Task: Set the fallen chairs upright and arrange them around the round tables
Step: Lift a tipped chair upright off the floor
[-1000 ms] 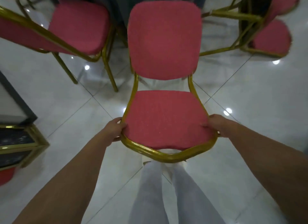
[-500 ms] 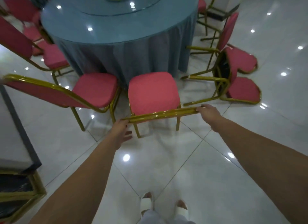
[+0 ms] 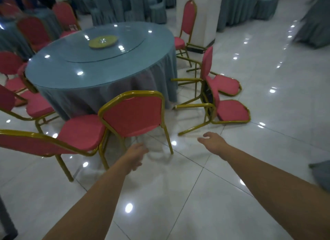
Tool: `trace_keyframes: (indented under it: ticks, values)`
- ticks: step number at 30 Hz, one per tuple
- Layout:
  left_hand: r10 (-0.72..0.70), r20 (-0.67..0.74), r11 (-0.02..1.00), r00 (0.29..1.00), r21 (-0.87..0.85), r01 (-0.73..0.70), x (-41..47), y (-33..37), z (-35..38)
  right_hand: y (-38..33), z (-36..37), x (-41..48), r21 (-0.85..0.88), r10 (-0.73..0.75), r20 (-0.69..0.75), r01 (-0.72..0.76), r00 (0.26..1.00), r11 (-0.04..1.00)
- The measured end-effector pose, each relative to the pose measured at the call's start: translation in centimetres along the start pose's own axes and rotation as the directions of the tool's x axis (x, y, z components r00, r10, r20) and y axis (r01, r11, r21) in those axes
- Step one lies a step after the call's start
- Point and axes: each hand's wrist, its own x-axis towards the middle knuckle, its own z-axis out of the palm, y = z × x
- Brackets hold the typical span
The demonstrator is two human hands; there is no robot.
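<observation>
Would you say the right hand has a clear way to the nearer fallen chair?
Probably yes. The right hand is open and empty, and only bare floor lies between it and the nearer fallen chair, whose gold leg points toward it. The upright chair stands clear to its left.
</observation>
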Motion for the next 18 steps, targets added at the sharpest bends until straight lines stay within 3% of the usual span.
trace_keyframes:
  ticks: [9,18]
  values:
    - [0.12,0.233,0.968,0.965,0.187,-0.166,3.1,6.4,14.4,10.6,-11.7,-0.3,0.08,0.147,-0.176,-0.135,0.973,0.988]
    - [0.135,0.403,0.87,0.905,0.388,-0.303,12.0,15.5,25.4,14.0,-21.1,8.2,0.13,0.248,-0.251,-0.221,0.936,0.967]
